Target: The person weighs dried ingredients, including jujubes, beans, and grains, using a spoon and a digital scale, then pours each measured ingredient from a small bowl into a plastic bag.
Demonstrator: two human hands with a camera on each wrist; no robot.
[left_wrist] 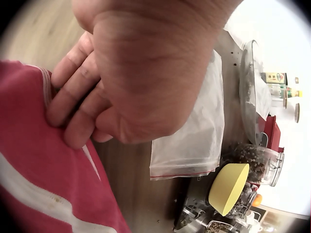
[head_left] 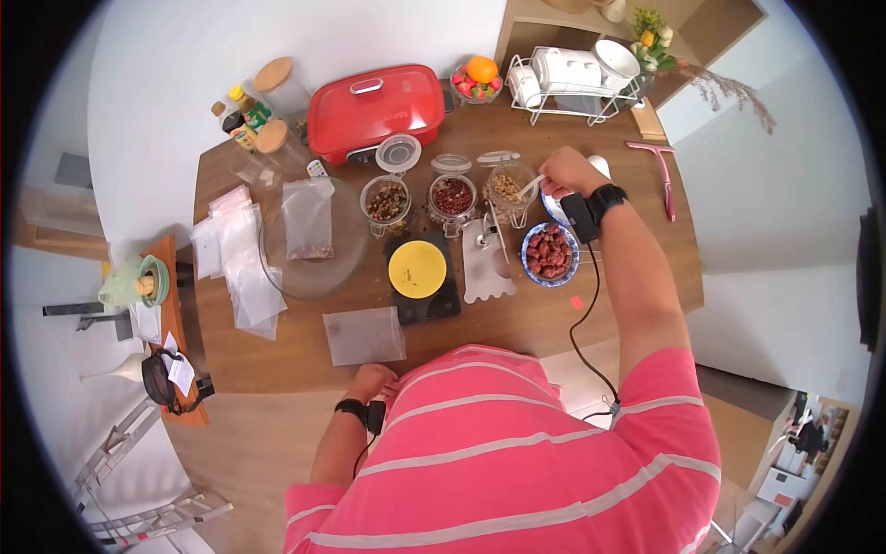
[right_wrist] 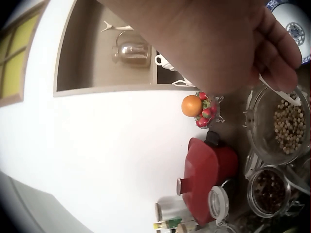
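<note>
My right hand point(head_left: 568, 173) pinches a white spoon point(head_left: 532, 186) whose end reaches into the open glass jar of pale beans point(head_left: 506, 188). In the right wrist view the spoon point(right_wrist: 282, 93) lies at the rim of that jar, above the beans point(right_wrist: 289, 127). My left hand point(head_left: 373, 380) rests at the table's front edge against the pink shirt, fingers loosely bent and holding nothing; the left wrist view shows its fingers point(left_wrist: 73, 97) on the shirt. Near it lies an empty clear bag point(head_left: 365, 336). A yellow bowl point(head_left: 417, 270) with small bits inside sits on the black scale point(head_left: 427, 310).
Two more open jars, one of mixed pieces point(head_left: 386, 200) and one of red beans point(head_left: 452, 196), stand left of the bean jar. A bowl of dark red pieces point(head_left: 550, 254) is near my right forearm. A large glass bowl point(head_left: 314, 277) and red cooker point(head_left: 377, 111) stand farther left.
</note>
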